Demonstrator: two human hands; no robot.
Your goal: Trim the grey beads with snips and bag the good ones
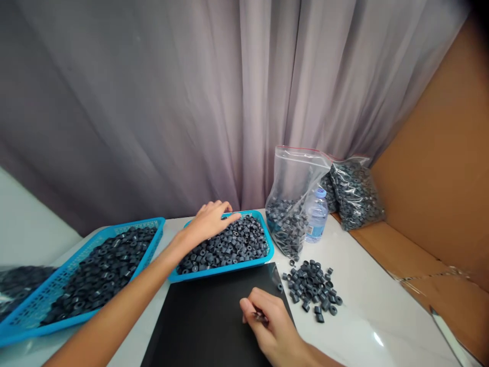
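My left hand [214, 219] reaches over the blue basket [268, 239] at the centre, thumb and fingers apart. Beneath it is a heap of small dark grey ring-shaped parts [229, 247]; whether the fingertips touch them I cannot tell. Over the right side of a black mat [206, 316] my right hand [273, 321] is closed. A thin dark thing [260, 316] shows between its fingers, mostly hidden, so its kind is unclear. Just right of that hand, a loose pile of the same grey parts [313, 288] lies on the white table [367, 306].
Another blue basket [160, 234] full of grey parts stands left, with a plastic bag [23, 285] behind it. At right are an open zip bag [288, 219], a water bottle [317, 216], a filled bag [357, 193], cardboard [431, 204] and a box cutter [446, 331]. A curtain [214, 102] hangs behind.
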